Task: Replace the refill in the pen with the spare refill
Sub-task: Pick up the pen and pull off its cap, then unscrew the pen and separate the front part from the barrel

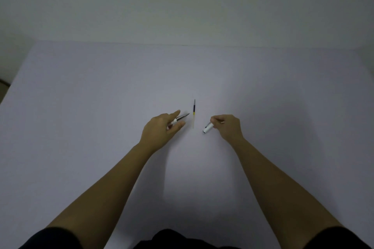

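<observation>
A thin refill (193, 113) lies on the pale table (101, 97), its dark tip pointing away from me and its clear tail toward me. The pen is in two pieces. My left hand (162, 131), just left of the refill, holds the pen's front half (181, 117), whose silver pointed tip sticks out to the right. On the refill's other side, my right hand (227, 127) grips the white rear barrel (208, 128), with its open end aimed down and to the left.
The table's far edge (192, 45) meets a plain wall. The left table edge (8, 91) slants near a dark strip of floor. My dark sleeves and lap fill the bottom of the view.
</observation>
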